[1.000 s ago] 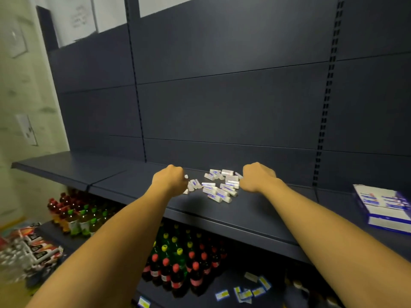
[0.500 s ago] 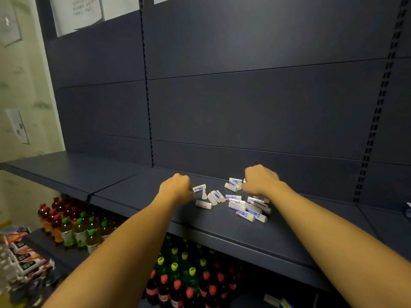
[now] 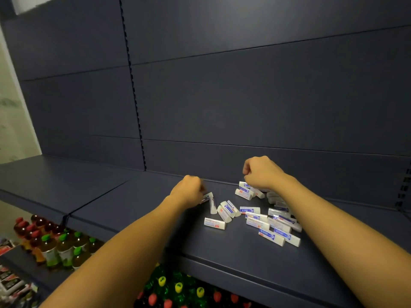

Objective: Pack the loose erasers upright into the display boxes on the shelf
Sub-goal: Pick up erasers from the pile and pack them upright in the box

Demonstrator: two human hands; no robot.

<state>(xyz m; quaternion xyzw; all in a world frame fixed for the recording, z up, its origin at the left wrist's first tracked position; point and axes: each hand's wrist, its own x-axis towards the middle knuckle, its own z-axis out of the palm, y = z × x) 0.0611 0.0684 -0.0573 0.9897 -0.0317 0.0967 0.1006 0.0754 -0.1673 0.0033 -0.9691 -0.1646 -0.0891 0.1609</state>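
1. A dark blue back wall (image 3: pixel 244 96) of flat panels rose behind both hands, beyond the fingers, and filled most of the view.
2. A dark blue shelf (image 3: pixel 111 196) ran from the far left, under the fingers of both hands, to the right edge.
3. Two bare forearms reached up from the bottom of the view onto the shelf.
4. The right hand (image 3: pixel 262 173) was seen from behind, knuckles toward the back wall, fingers curled in toward the palm. Whether those fingers pinched anything could not be told, as the back of the hand hid them.
5. The left hand (image 3: pixel 189 192) lay lower and to the left, well apart from the right, its fingers curled under. The fingertips were blurred; an eraser (image 3: pixel 208 196) touched them, but whether it was gripped could not be told.
6. The loose erasers (image 3: pixel 255 214), white with blue and red labels, lay flat and jumbled on the shelf between the two hands, some directly under the right hand's fingers, others trailing nearer the viewer beside the right forearm.
7. One single eraser (image 3: pixel 214 223) lay apart from the pile, below and right of the left hand's fingers.
8. Bottles (image 3: pixel 60 247) with red, green and yellow caps stood on a lower level, far below the fingers.
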